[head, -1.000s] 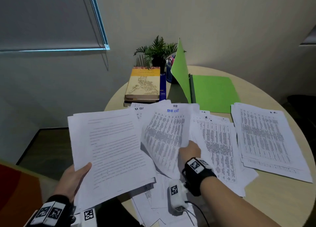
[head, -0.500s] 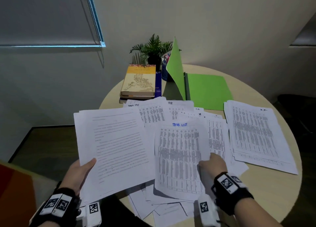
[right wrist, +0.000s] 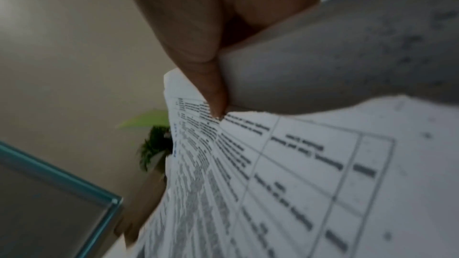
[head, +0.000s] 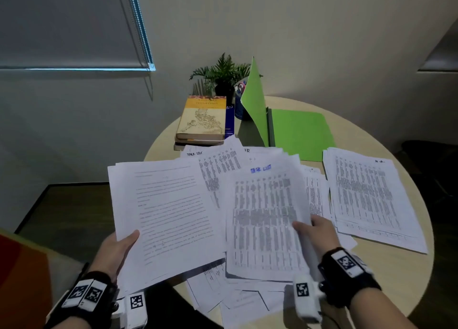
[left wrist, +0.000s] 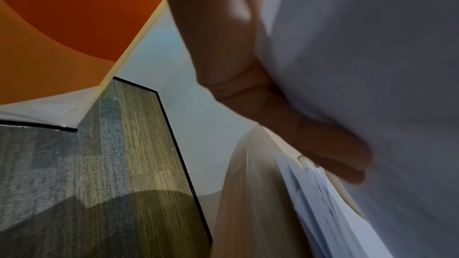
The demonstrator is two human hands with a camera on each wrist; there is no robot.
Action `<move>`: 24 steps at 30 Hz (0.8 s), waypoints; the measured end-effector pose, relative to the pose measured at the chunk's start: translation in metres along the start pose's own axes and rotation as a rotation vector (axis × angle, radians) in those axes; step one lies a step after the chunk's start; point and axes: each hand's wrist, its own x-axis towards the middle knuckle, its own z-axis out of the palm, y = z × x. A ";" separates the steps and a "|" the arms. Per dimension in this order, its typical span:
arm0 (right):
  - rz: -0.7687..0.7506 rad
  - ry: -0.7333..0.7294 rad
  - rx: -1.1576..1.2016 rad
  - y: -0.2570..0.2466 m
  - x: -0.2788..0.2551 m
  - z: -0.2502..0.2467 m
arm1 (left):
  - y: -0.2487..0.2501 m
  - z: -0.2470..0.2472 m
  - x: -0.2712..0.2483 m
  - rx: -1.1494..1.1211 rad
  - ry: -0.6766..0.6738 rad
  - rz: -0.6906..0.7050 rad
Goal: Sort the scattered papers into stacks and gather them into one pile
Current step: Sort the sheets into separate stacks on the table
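Note:
My left hand [head: 116, 249] grips a stack of text pages [head: 168, 212] off the table's left edge, thumb on top; in the left wrist view its fingers [left wrist: 323, 140] lie under the stack [left wrist: 372, 66]. My right hand [head: 314, 232] pinches a table-printed sheet headed in blue ink [head: 265, 219] by its right edge, raised a little over the scattered papers [head: 247, 299]. The right wrist view shows the thumb [right wrist: 211, 93] pressed on that sheet [right wrist: 298, 174]. A neat stack of table pages [head: 371, 197] lies at the right of the round table [head: 396, 279].
A green folder [head: 297, 130] stands open at the back of the table, next to stacked books [head: 203, 120], a small potted plant [head: 223, 73] and a pen cup [head: 239, 100]. Carpeted floor [head: 62, 209] lies beyond the table's left edge.
My right hand has drawn the blue-headed sheet rightward and toward me, straightening it. The left hand's stack has shifted slightly right and nearer the table.

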 end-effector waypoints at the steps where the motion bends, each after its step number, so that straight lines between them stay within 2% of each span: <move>1: 0.012 0.012 0.040 -0.003 0.002 -0.011 | 0.000 -0.001 0.000 -0.001 0.002 0.002; 8: -0.003 0.002 0.249 -0.030 0.007 -0.068 | -0.002 0.003 0.002 -0.023 -0.023 0.012; 11: -0.056 -0.014 -0.081 -0.023 0.017 -0.081 | 0.003 0.012 0.003 -0.062 -0.039 0.029; 13: -0.055 -0.055 -0.197 -0.021 0.017 -0.081 | 0.006 0.019 0.005 -0.073 -0.043 0.034; 15: -0.094 -0.040 -0.267 -0.018 0.019 -0.081 | 0.006 0.025 0.010 -0.063 -0.048 0.025; 19: -0.189 0.117 -0.289 -0.024 0.017 -0.087 | 0.005 0.039 0.014 -0.029 -0.104 0.009; 24: -0.330 0.129 -0.365 -0.038 0.016 -0.100 | 0.004 0.055 0.012 0.020 -0.160 0.026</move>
